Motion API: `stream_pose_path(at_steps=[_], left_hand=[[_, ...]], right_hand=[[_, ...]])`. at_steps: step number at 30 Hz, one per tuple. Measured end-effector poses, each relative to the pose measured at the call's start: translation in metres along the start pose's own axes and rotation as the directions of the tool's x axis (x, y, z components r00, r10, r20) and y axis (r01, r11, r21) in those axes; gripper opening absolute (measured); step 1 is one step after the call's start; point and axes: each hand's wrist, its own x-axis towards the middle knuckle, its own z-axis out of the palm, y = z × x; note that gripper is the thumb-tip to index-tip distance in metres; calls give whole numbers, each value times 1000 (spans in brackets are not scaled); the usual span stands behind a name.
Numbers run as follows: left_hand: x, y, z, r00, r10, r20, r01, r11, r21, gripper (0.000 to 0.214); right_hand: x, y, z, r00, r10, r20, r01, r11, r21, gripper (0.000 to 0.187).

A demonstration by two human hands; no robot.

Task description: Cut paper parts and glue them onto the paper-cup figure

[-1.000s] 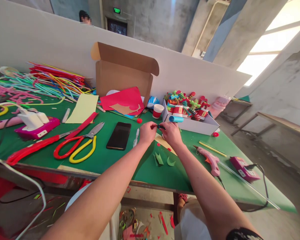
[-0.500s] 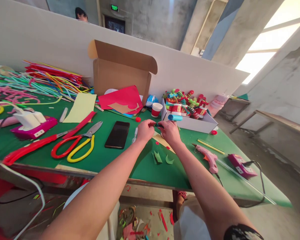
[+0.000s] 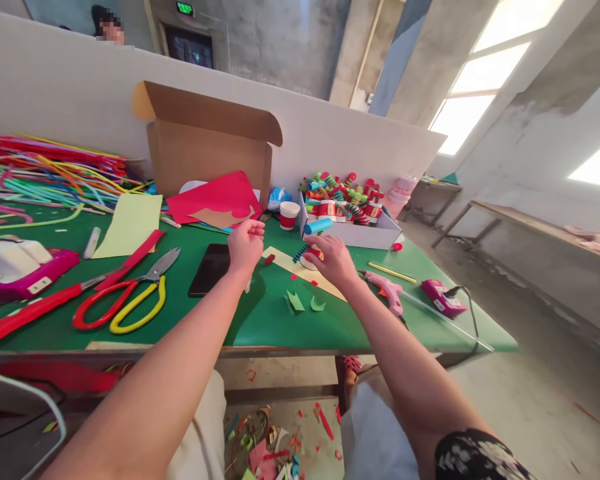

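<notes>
My right hand has its thumb and fingers around a small red-and-white paper cup over the table. A dark teal striped coil sticks out to the cup's left, and a light blue roll shows above it. Part of the cup is hidden by my fingers. My left hand is raised over the right end of a black phone, fingers loosely extended and nothing visible in them. Between the hands, a short red fuzzy coil is by a tan paper strip.
Scissors and red-handled cutters lie left. A white box of similar figures stands behind my right hand, near another paper cup. A pink glue gun and purple power strip are right; green scraps lie in front.
My hands have come apart; the left has let go of the dark coil and moved left. The red-and-white cup now shows under my right hand. The view has swung right.
</notes>
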Motion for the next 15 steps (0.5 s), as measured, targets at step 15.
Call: stream_pose_path(at_steps=[15], left_hand=[[-53,31,-26,999,-36,37,35,999,38,31]], right_hand=[[-84,23,-23,831,556,-29,-549,827,116,30]])
